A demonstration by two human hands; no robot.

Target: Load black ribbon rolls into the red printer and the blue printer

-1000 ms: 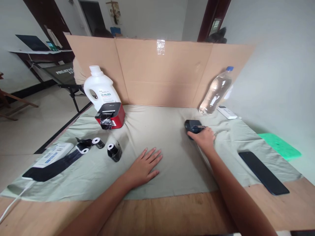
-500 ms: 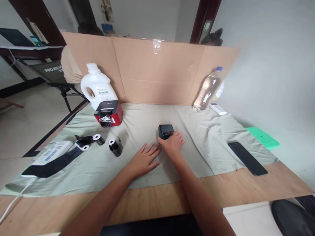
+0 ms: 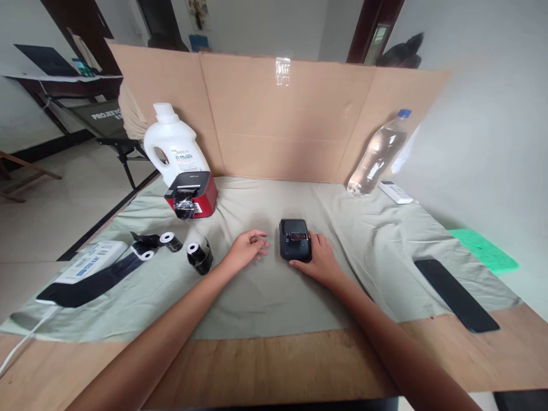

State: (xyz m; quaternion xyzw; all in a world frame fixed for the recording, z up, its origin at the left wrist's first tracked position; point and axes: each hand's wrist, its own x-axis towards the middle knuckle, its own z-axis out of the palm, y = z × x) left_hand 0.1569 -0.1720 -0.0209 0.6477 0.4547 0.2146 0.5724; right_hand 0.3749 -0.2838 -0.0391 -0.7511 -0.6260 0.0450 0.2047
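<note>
A small black device (image 3: pixel 295 240) with a strip of clear tape across its front lies at the middle of the grey-green cloth (image 3: pixel 265 311). My right hand (image 3: pixel 321 260) grips its right side, the thumb at the lower edge and the fingers along the side. To the left of the device is my left hand (image 3: pixel 249 249), its fingers curled but apart, holding nothing and not touching the device. Further left, a black-wrapped roll (image 3: pixel 200 258) stands upright on the cloth, close to my left forearm.
Back left: a red and black printer (image 3: pixel 192 195) before a white jug (image 3: pixel 176 145). Left: black rolls (image 3: pixel 171 241) and a power strip (image 3: pixel 92 261). Right: a phone (image 3: pixel 456 295), a leaning bottle (image 3: pixel 379 154) and a white remote (image 3: pixel 395 192). Cardboard (image 3: pixel 278 114) stands behind.
My right hand has shifted from the device's front to its right side, and more of the device shows. My left hand has lifted from lying flat, with its fingers now curled. The view has shifted slightly.
</note>
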